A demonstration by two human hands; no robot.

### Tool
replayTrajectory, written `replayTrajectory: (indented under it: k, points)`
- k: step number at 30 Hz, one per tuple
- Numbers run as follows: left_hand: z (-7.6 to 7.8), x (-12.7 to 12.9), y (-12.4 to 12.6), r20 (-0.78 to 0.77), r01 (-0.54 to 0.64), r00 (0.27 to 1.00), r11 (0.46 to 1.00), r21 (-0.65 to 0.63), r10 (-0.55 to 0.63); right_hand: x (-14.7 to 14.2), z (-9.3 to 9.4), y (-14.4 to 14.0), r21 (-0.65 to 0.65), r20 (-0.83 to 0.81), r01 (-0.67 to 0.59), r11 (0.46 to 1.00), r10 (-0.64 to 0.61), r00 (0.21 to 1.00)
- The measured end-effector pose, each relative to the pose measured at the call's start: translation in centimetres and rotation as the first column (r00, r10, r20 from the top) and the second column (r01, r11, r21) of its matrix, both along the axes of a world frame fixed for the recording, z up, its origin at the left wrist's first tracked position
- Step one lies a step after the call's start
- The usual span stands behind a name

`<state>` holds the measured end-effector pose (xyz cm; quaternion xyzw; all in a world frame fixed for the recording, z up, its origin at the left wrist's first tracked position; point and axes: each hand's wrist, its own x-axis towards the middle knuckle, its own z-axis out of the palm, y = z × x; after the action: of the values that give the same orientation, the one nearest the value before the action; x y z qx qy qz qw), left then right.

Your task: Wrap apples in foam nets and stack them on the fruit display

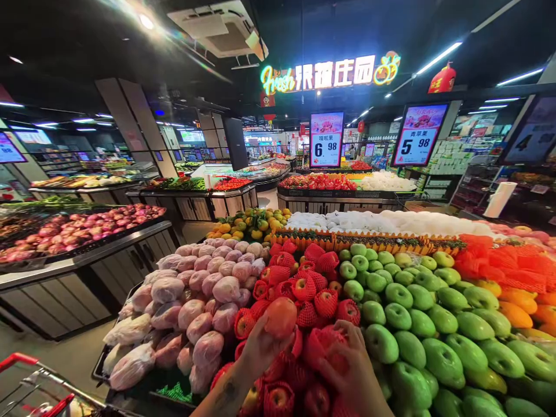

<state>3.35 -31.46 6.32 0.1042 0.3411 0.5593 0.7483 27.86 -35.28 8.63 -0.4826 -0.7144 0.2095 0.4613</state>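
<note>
My left hand is closed around a bare red apple, held just above the heap. To its right, the curled fingers of my right hand grip an apple in a red foam net; the palm hides part of it. Beneath and beyond both hands lie more red apples in foam nets. On the left the pile borders pale pink fruit in clear wrap. Loose green apples lie close to the right hand.
A shopping cart stands at the lower left. Oranges and red netting lie at the right. A low orange fence divides off white-wrapped fruit behind. Onions fill another stand. Price screens hang above.
</note>
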Motion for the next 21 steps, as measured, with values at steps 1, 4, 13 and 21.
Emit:
replayTrajectory:
  k: [1,4,13,21]
  points:
    - [0.2,0.3,-0.3,-0.011,0.033,0.999,0.999,0.014,-0.033,0.2,0.3,-0.8,0.038,0.058,-0.054,0.998,0.052,0.997]
    - [0.7,1.3,-1.4,-0.106,0.144,0.985,0.985,0.092,-0.134,0.7,1.2,-3.0,0.019,0.095,-0.351,0.936,0.347,0.933]
    - [2.2,5.0,-4.6,-0.188,0.387,0.916,0.904,0.183,-0.354,-0.4,-0.5,-4.2,-0.25,-0.202,-0.375,0.893,0.331,0.922]
    - [1.0,5.2,-5.8,-0.047,0.569,0.821,0.806,0.163,-0.569,-1.1,1.2,-3.7,-0.408,-0.15,-0.42,0.811,0.394,0.907]
